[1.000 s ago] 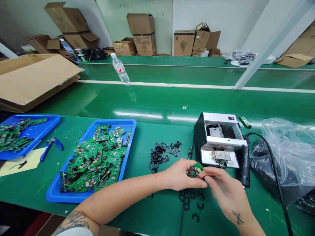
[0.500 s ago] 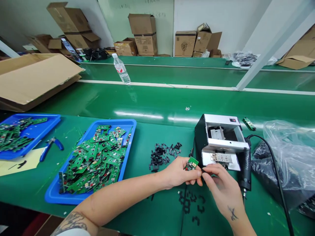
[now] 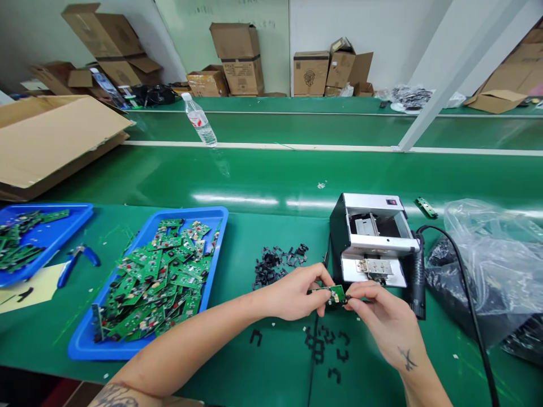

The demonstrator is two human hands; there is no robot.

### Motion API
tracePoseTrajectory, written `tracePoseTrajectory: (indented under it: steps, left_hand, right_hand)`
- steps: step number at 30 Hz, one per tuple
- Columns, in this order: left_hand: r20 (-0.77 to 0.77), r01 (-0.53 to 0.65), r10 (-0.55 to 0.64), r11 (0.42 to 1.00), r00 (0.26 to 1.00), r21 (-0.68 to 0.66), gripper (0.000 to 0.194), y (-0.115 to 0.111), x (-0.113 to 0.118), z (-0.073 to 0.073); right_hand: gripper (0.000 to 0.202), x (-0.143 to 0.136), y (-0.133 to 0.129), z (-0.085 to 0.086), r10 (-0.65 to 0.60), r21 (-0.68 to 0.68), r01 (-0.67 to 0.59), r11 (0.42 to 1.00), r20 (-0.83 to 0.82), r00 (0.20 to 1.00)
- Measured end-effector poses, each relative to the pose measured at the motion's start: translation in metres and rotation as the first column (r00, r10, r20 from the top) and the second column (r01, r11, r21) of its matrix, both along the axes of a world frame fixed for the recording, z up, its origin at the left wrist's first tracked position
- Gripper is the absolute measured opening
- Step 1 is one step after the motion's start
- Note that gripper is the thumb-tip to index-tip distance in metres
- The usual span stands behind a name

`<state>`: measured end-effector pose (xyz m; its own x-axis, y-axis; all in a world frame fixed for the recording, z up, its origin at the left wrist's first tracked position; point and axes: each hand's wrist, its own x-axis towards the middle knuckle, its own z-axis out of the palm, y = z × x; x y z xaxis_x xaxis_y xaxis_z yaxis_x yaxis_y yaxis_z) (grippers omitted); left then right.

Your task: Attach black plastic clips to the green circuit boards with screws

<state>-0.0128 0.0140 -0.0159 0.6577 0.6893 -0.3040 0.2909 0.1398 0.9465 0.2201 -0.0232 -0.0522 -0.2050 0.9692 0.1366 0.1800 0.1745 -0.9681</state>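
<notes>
My left hand (image 3: 299,291) is closed on a small green circuit board (image 3: 338,293), thumb and fingers pinching its left part. My right hand (image 3: 384,319) has its thumb and forefinger pinched at the board's right end, on a small black plastic part (image 3: 348,298) that the fingertips largely hide. Beyond my left hand lies a pile of black plastic parts (image 3: 269,265). Several similar black clips (image 3: 318,345) lie loose on the green mat below my hands, and one more clip (image 3: 255,337) rests under my left forearm.
A blue tray (image 3: 220,237) heaped with circuit boards stands left, with pliers (image 3: 76,263) and a second blue tray (image 3: 85,217) beyond. A silver-black machine (image 3: 371,243), a black-handled tool (image 3: 418,282) with its cable, and a plastic bag (image 3: 487,271) are at right.
The board has turned flatter and sits slightly lower between my hands. My right fingertips have come against its right end. The whole view has shifted slightly.
</notes>
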Motion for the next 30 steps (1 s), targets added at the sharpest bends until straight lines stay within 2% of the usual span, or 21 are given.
tracePoseTrajectory:
  steps: [4, 10, 16, 25, 27, 30]
  left_hand:
    - [0.008, -0.062, 0.062, 0.994, 0.998, 0.093, 0.010, 0.000, -0.001, -0.001]
    - [-0.061, -0.072, 0.087, 0.975, 0.994, 0.209, 0.006, 0.000, -0.001, 0.000]
    - [-0.120, -0.067, 0.110, 0.947, 0.987, 0.315, 0.007, 0.001, -0.002, 0.001]
    - [-0.093, -0.045, 0.077, 0.952, 0.993, 0.301, 0.011, 0.001, -0.001, 0.001]
    - [-0.073, -0.043, 0.067, 0.953, 0.995, 0.301, 0.014, 0.001, -0.001, 0.001]
    - [-0.032, -0.064, 0.079, 0.939, 0.996, 0.338, 0.017, 0.003, 0.000, 0.000]
  right_hand:
    - [0.009, -0.002, -0.001, 0.001, -0.021, 0.125, 0.000, 0.992, 0.172, 0.985]
    - [0.005, -0.002, -0.001, 0.000, -0.038, 0.257, -0.041, 0.966, 0.295, 0.955]
    - [0.005, -0.002, 0.000, 0.002, -0.061, 0.313, -0.051, 0.948, 0.337, 0.939]
    - [0.006, -0.009, -0.003, 0.006, -0.135, 0.386, -0.016, 0.922, 0.361, 0.923]
    - [0.007, -0.012, -0.004, 0.007, -0.176, 0.429, 0.002, 0.903, 0.368, 0.913]
    - [0.011, -0.014, -0.004, 0.009, -0.245, 0.538, 0.007, 0.843, 0.373, 0.895]
